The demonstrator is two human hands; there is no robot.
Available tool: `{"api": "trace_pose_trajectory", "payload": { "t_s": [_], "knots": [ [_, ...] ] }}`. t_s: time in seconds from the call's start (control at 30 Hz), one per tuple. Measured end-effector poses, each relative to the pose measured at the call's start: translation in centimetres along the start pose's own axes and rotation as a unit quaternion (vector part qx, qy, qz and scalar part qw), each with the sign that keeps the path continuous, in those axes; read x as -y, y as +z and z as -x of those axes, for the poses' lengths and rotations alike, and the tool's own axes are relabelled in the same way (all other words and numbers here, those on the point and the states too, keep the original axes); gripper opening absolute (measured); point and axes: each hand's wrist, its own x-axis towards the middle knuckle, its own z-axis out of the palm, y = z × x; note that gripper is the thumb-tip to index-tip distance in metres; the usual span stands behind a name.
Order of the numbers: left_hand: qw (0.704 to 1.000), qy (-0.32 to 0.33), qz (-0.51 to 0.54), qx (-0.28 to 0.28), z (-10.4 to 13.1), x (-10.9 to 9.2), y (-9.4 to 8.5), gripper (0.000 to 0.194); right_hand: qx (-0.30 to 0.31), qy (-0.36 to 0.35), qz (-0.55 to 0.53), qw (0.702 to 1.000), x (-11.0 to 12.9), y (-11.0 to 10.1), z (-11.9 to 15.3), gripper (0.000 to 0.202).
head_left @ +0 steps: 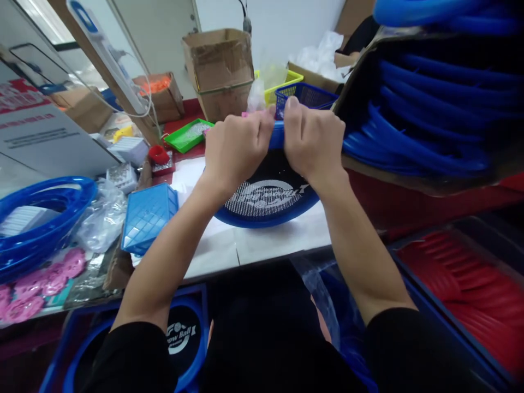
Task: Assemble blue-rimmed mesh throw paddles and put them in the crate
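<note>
A round mesh disc (268,202) with a blue rim and white lettering is tilted above the white work surface (213,248). My left hand (241,144) is closed around its far rim, fingers curled under. Beside it, my right hand (313,139) is wrapped over the same rim, both thumbs close together at the top. A short stretch of blue rim shows between the hands; the fingertips are hidden. Below the table edge, at lower left, another blue-rimmed disc (182,333) with similar print lies in a blue crate.
Blue rings (429,125) fill a carton at right, above a bin of red parts (470,289). To the left are a blue plastic basket (149,215), more blue rings (45,218) and pink pieces (45,281). A green tray (188,135) and cardboard boxes (221,71) stand behind.
</note>
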Motion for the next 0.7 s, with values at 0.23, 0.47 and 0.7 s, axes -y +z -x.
{"api": "trace_pose_trajectory", "payload": {
  "t_s": [0.23,0.47,0.7],
  "knots": [
    [1.0,-0.012,-0.019,-0.005,5.7,-0.9,-6.2,0.051,-0.009,0.11,-0.077,0.991,2.3,-4.7,4.9,0.067],
    [0.996,0.079,0.014,0.034,7.9,-1.9,-6.9,0.043,-0.042,-0.013,0.004,0.999,3.1,-7.0,4.6,0.062],
    [0.984,0.103,-0.094,0.109,8.9,-4.1,-4.4,0.037,0.033,-0.14,0.074,0.987,4.7,-6.2,4.4,0.049]
  ]
}}
